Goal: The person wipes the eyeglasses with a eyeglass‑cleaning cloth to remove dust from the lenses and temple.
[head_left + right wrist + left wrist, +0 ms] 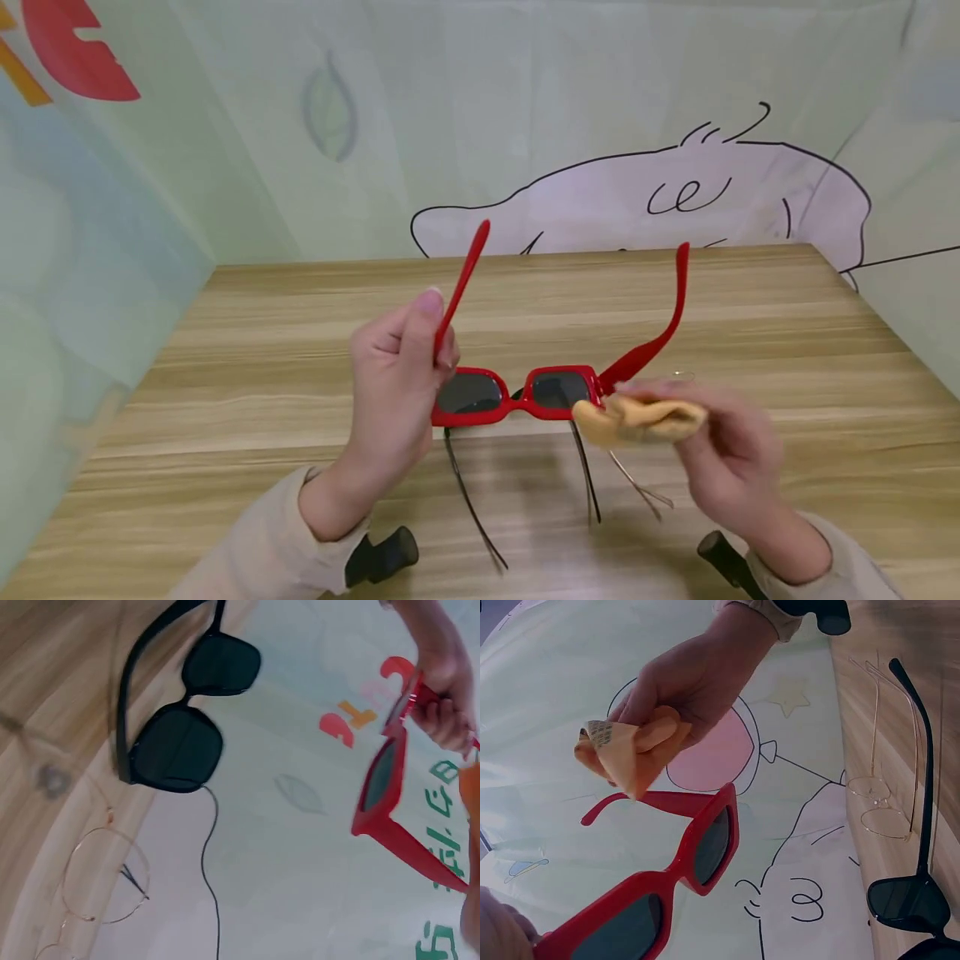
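Observation:
My left hand pinches one temple of the red sunglasses between thumb and fingers. Held above the table, the sunglasses have dark lenses and both temples unfolded. A folded yellow-orange cloth with a small printed label is gripped in my right hand, close to the other temple's hinge. Whether the cloth touches the frame, I cannot tell. On the wood below lie black sunglasses, mostly hidden behind the red pair in the head view, and thin gold wire-frame glasses beside them.
The wood-grain table ends at a pale printed backdrop with cartoon drawings, which also rises along the left and right. Dark devices are worn on both wrists, by the light sleeves.

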`<act>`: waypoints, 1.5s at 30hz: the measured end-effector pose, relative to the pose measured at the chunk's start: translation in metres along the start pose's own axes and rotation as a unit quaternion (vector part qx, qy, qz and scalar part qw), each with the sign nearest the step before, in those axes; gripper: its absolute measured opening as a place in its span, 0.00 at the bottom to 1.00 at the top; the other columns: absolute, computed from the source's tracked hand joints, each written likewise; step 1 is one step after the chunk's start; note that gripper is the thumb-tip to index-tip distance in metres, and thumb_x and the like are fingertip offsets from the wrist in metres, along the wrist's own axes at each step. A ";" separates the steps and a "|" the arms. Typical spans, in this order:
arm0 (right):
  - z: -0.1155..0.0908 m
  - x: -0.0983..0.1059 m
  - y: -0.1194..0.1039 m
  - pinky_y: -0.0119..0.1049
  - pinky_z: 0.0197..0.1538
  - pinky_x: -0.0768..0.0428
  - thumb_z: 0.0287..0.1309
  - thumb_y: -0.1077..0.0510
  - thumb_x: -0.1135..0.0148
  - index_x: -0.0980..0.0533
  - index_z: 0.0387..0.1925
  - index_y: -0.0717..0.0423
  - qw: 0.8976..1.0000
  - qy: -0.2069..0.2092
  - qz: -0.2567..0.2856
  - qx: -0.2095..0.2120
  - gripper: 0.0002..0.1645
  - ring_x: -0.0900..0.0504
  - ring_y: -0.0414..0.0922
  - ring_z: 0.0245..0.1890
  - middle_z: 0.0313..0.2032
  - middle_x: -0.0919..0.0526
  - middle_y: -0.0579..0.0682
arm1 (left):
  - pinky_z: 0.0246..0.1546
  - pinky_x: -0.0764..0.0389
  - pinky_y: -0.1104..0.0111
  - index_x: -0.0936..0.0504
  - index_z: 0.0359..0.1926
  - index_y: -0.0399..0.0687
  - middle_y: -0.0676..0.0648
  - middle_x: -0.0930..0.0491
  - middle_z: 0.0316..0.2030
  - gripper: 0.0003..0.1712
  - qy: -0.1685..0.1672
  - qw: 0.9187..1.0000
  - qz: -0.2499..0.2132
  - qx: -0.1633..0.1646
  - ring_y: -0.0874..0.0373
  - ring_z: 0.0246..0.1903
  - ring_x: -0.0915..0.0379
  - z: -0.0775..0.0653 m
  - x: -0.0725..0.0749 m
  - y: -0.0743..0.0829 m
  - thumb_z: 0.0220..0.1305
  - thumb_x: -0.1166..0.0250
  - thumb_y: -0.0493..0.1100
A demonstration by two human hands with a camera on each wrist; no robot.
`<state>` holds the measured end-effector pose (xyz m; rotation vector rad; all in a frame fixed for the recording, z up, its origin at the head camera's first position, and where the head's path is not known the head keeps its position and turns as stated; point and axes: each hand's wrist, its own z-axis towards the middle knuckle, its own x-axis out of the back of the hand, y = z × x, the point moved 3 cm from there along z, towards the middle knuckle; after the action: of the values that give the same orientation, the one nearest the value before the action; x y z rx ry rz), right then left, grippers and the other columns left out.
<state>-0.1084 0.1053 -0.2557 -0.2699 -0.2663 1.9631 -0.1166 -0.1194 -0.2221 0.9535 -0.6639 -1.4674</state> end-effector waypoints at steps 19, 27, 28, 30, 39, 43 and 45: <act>-0.009 0.032 0.024 0.35 0.56 0.28 0.72 0.64 0.70 0.30 0.52 0.63 0.850 0.111 0.342 -0.385 0.21 0.27 0.50 0.55 0.55 0.27 0.59 | 0.13 0.46 0.71 0.33 0.13 0.44 0.50 0.37 0.11 0.24 0.020 0.998 -0.040 0.043 0.58 0.12 0.47 0.000 0.002 -0.006 0.70 0.49 0.42; -0.011 0.038 0.024 0.41 0.66 0.44 0.66 0.72 0.82 0.46 0.65 0.72 0.765 0.006 0.532 -0.363 0.29 0.46 0.56 0.67 0.66 0.44 0.66 | 0.12 0.49 0.70 0.33 0.13 0.43 0.50 0.38 0.12 0.25 0.038 0.997 -0.062 0.020 0.59 0.11 0.48 0.003 0.001 -0.003 0.70 0.49 0.40; -0.011 0.040 0.025 0.41 0.66 0.43 0.64 0.75 0.79 0.46 0.66 0.72 0.777 -0.011 0.516 -0.360 0.29 0.44 0.55 0.67 0.66 0.43 0.65 | 0.12 0.49 0.70 0.33 0.13 0.43 0.50 0.38 0.12 0.25 0.039 0.997 -0.063 0.017 0.59 0.11 0.48 0.004 0.001 -0.003 0.70 0.49 0.40; -0.011 0.043 0.028 0.41 0.63 0.37 0.61 0.79 0.73 0.44 0.65 0.72 0.810 -0.049 0.464 -0.354 0.30 0.41 0.54 0.65 0.65 0.41 0.64 | 0.12 0.49 0.70 0.33 0.13 0.43 0.50 0.38 0.12 0.24 0.039 0.997 -0.065 0.013 0.59 0.11 0.48 0.004 0.001 -0.003 0.70 0.49 0.40; -0.010 0.041 0.029 0.33 0.42 0.21 0.54 0.78 0.45 0.39 0.64 0.63 0.902 -0.202 0.141 -0.354 0.35 0.22 0.42 0.47 0.55 0.25 0.50 | 0.13 0.47 0.71 0.31 0.14 0.45 0.50 0.37 0.12 0.23 0.017 0.998 -0.052 0.032 0.58 0.11 0.48 0.000 -0.004 -0.009 0.70 0.49 0.42; -0.007 0.034 0.027 0.36 0.43 0.21 0.50 0.78 0.42 0.39 0.63 0.66 0.897 -0.228 0.140 -0.352 0.37 0.22 0.42 0.45 0.53 0.25 0.51 | 0.13 0.47 0.71 0.32 0.15 0.43 0.49 0.38 0.12 0.23 0.011 0.998 -0.046 0.038 0.58 0.12 0.48 -0.001 -0.005 -0.009 0.70 0.50 0.41; -0.005 0.032 0.026 0.35 0.42 0.21 0.50 0.78 0.42 0.36 0.61 0.67 0.902 -0.232 0.151 -0.333 0.34 0.22 0.42 0.42 0.50 0.24 0.51 | 0.13 0.47 0.71 0.32 0.15 0.43 0.49 0.38 0.12 0.23 0.011 0.998 -0.045 0.041 0.58 0.12 0.48 -0.001 -0.005 -0.009 0.71 0.50 0.41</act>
<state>-0.1420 0.1252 -0.2710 -0.2864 -1.2850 2.1665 -0.1207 -0.1133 -0.2288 1.0744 -0.6769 -1.5163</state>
